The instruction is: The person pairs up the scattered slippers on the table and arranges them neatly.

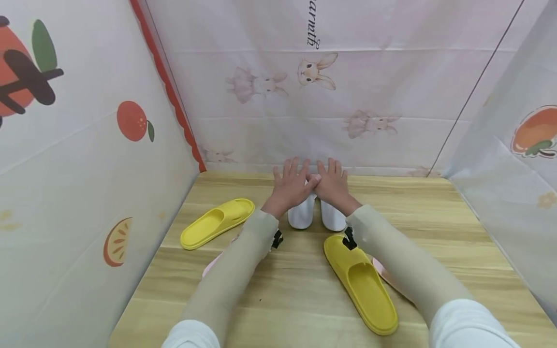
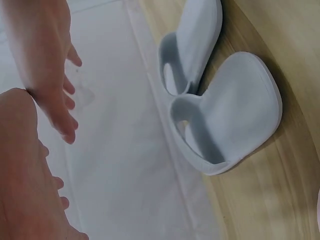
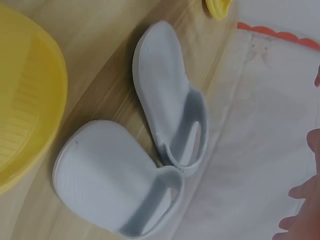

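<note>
A pair of white slippers (image 1: 301, 216) sits side by side at the back of the wooden surface (image 1: 287, 304), toes toward the wall. In the head view my left hand (image 1: 290, 187) and right hand (image 1: 333, 187) overlap their toe ends, fingers extended and spread, thumbs meeting. Both wrist views show the hands apart from the slippers, holding nothing. The left wrist view has one white slipper (image 2: 245, 107) nearer and its mate beyond; their uppers have openings at the toe. From the right wrist, the two white slippers (image 3: 160, 75) appear angled, their toe ends close together.
One yellow slipper (image 1: 204, 231) lies at the left, another yellow slipper (image 1: 372, 299) at the front right. Partly under my forearms in view are a pink slipper (image 1: 211, 267) and a second pink item (image 1: 379, 268). Printed fabric walls (image 1: 304, 140) enclose the back and sides.
</note>
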`<state>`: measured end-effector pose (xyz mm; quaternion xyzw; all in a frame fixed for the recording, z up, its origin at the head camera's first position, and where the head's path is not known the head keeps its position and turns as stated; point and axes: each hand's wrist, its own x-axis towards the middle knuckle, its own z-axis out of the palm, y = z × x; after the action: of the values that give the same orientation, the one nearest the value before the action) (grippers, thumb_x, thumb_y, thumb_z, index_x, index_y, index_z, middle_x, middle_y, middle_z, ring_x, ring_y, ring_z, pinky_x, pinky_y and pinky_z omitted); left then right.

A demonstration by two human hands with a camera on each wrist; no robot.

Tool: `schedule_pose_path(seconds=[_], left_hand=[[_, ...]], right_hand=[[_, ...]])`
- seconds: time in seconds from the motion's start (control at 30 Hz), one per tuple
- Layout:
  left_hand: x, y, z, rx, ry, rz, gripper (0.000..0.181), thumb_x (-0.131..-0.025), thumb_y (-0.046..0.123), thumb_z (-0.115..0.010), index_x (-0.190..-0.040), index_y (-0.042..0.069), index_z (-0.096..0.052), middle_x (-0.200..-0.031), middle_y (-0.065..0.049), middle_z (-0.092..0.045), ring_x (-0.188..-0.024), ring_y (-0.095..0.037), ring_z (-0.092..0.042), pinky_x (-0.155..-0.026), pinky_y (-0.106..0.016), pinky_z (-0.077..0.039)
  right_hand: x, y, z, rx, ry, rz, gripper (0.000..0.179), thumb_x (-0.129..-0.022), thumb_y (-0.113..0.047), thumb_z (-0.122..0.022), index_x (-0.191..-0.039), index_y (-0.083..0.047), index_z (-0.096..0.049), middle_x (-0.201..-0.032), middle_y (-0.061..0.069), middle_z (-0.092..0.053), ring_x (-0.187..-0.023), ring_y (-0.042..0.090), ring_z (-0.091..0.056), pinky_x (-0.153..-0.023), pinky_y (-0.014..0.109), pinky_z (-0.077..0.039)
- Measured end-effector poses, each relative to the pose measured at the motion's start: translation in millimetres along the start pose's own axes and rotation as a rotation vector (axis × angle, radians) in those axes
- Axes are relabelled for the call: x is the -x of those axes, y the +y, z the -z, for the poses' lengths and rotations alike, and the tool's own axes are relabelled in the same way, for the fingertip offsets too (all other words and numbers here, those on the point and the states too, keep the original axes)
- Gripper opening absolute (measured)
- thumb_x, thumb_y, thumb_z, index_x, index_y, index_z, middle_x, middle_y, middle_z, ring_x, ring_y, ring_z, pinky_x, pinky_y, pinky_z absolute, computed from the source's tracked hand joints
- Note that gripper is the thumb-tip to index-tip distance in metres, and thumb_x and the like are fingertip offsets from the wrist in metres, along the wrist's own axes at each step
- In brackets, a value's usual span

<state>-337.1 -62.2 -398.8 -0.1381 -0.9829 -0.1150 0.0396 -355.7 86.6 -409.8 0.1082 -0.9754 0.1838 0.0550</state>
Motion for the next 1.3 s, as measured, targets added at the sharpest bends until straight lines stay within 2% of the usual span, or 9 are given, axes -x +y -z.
schedule_pose_path(seconds=[0.23, 0.43, 0.7, 0.83, 0.93, 1.07, 1.17, 1.3], left_hand=[[21.4, 7.4, 9.8, -0.008, 0.046, -0.051, 0.079, -0.098, 0.073, -0.01, -0.164, 0.03, -0.004, -0.171, -0.008, 0.001, -0.157, -0.03, 0.006, -0.118, -0.068, 0.001], [41.2, 12.0, 12.3, -0.001, 0.062, -0.082, 0.077, -0.099, 0.073, -0.011, -0.164, 0.031, -0.002, -0.17, -0.01, -0.002, -0.157, -0.03, 0.005, -0.119, -0.067, 0.001], [76.4, 11.8, 2.7, -0.001, 0.053, -0.115, 0.079, -0.098, 0.075, -0.01, -0.163, 0.032, -0.003, -0.171, -0.006, 0.002, -0.157, -0.03, 0.001, -0.119, -0.068, -0.004], [90.5, 8.9, -3.7, -0.009, 0.052, -0.122, 0.079, -0.098, 0.075, -0.008, -0.163, 0.033, -0.002, -0.171, -0.005, 0.002, -0.157, -0.029, 0.004, -0.119, -0.067, -0.004], [100.9, 5.0, -7.8, -0.006, 0.043, -0.112, 0.08, -0.097, 0.076, -0.006, -0.163, 0.032, -0.003, -0.171, -0.005, 0.002, -0.157, -0.029, 0.004, -0.12, -0.067, -0.003], [115.4, -4.2, -13.6, 0.025, 0.023, -0.067, 0.08, -0.098, 0.075, -0.012, -0.164, 0.03, -0.006, -0.171, -0.007, -0.001, -0.157, -0.03, 0.001, -0.12, -0.066, -0.002], [124.5, -15.8, -20.7, 0.043, 0.02, -0.029, 0.08, -0.099, 0.073, -0.018, -0.164, 0.027, -0.009, -0.17, -0.009, -0.005, -0.157, -0.031, -0.001, -0.12, -0.065, 0.0], [132.9, -34.7, -30.9, 0.05, 0.028, 0.002, 0.084, -0.097, 0.076, -0.016, -0.164, 0.024, -0.014, -0.17, -0.01, -0.006, -0.156, -0.032, -0.002, -0.12, -0.066, -0.001]], right_hand=[[22.0, -7, 10, 0.043, 0.065, 0.081, 0.071, -0.105, -0.056, -0.034, -0.156, -0.005, -0.032, -0.161, 0.028, -0.016, -0.148, 0.045, -0.013, -0.113, 0.067, -0.02], [45.7, -11, 16, 0.067, 0.081, 0.132, 0.07, -0.106, -0.053, -0.036, -0.157, -0.005, -0.032, -0.161, 0.03, -0.019, -0.149, 0.047, -0.016, -0.114, 0.069, -0.02], [76.3, -5, 17, 0.025, 0.035, 0.119, 0.072, -0.106, -0.055, -0.034, -0.157, -0.006, -0.031, -0.163, 0.026, -0.017, -0.152, 0.042, -0.01, -0.119, 0.063, -0.013], [91.3, 4, 16, -0.008, 0.021, 0.107, 0.071, -0.105, -0.054, -0.037, -0.157, -0.005, -0.032, -0.164, 0.025, -0.016, -0.153, 0.043, -0.009, -0.12, 0.063, -0.011], [102.8, 14, 14, -0.017, 0.028, 0.11, 0.071, -0.105, -0.054, -0.04, -0.156, -0.005, -0.033, -0.164, 0.026, -0.016, -0.152, 0.044, -0.011, -0.119, 0.063, -0.011], [120.7, 29, 11, -0.021, 0.048, 0.124, 0.07, -0.104, -0.052, -0.043, -0.155, -0.003, -0.036, -0.162, 0.026, -0.018, -0.151, 0.043, -0.014, -0.118, 0.062, -0.012], [133.4, 40, 7, -0.009, 0.048, 0.12, 0.07, -0.104, -0.051, -0.044, -0.155, -0.002, -0.036, -0.161, 0.027, -0.019, -0.15, 0.043, -0.014, -0.118, 0.061, -0.012], [144.9, 52, 3, -0.005, 0.039, 0.097, 0.07, -0.105, -0.051, -0.043, -0.155, -0.003, -0.035, -0.161, 0.029, -0.019, -0.15, 0.045, -0.012, -0.118, 0.063, -0.011]])
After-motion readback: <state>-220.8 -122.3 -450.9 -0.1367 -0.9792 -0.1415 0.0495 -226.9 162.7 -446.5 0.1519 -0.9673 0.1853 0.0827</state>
